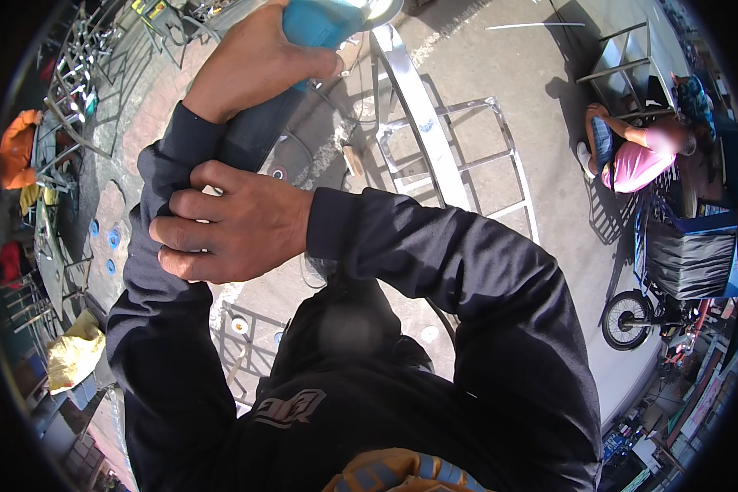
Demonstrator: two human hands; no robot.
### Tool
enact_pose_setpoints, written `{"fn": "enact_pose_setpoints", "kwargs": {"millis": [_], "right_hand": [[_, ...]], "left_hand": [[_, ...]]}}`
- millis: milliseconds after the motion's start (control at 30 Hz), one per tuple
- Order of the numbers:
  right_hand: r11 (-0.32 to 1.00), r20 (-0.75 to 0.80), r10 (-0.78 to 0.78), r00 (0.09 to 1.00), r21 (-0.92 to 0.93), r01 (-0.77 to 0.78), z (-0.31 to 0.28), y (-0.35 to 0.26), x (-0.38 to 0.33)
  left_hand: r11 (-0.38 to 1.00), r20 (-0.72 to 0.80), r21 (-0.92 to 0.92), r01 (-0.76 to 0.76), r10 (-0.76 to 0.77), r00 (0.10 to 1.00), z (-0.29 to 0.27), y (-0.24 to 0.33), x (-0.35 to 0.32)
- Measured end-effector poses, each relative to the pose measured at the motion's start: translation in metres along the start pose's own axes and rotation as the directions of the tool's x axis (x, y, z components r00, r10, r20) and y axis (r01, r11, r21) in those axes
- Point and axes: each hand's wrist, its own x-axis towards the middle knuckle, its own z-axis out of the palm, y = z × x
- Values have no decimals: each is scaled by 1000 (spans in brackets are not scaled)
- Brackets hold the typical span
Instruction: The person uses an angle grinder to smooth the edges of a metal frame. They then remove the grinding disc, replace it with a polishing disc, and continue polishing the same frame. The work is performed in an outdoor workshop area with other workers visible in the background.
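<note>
At the top, my left hand (254,61) is closed around a teal angle grinder (320,23). The grinder's silver head is partly cut off by the picture's edge, and its dark rear body (258,131) runs back beside my forearm. My right hand (230,221) lies across my left forearm with curled fingers, gripping the dark sleeve (157,176). Beyond the grinder, a shiny square metal tube (422,119) slants down and passes behind my right arm. Next to it, a welded metal frame (512,156) rests low over the concrete.
A person in a pink shirt (641,164) crouches at the right near a metal stand (623,70). Below them stands a motorcycle (629,320). Metal frames (78,107), a person in orange (18,152) and a yellow sack (75,353) are at the left. Blue discs (113,238) lie nearby.
</note>
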Motion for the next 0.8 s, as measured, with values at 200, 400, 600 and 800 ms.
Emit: {"fn": "enact_pose_setpoints", "kwargs": {"millis": [200, 400, 600, 800], "right_hand": [[1000, 6, -11, 1000, -23, 11, 2, 5, 0], [1000, 30, 10, 1000, -14, -9, 2, 6, -2], [999, 25, 6, 1000, -38, -5, 1, 9, -2], [998, 29, 0, 1000, -56, 2, 3, 12, -1]], "left_hand": [[1000, 39, -4, -1, 1, 999, -11, -3, 2], [999, 96, 29, -23, 20, 995, -13, -1, 5], [992, 81, 97, -85, 78, 994, -10, 4, 10], [954, 33, 282, -102, 96, 995, -17, 8, 11]]}}
